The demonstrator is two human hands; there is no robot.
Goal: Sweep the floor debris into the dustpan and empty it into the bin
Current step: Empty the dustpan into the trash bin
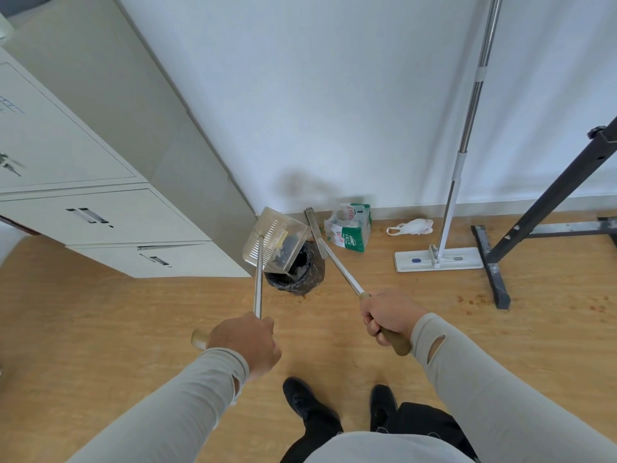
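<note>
My left hand (245,342) grips the long metal handle of a shiny steel dustpan (275,242). The pan is tilted over a small bin lined with a black bag (300,272), and dark debris lies at its lower edge above the bin's mouth. My right hand (389,317) grips the wooden end of a metal-handled broom (329,253). The broom's head is raised beside the dustpan, just right of the bin.
A grey filing cabinet (110,202) stands at the left, close to the bin. A green-and-white bag (350,230) and a white plastic bag (412,227) lie by the wall. A flat mop (439,259) and a black metal stand (494,262) are at the right. Small brown spots (474,297) mark the floor.
</note>
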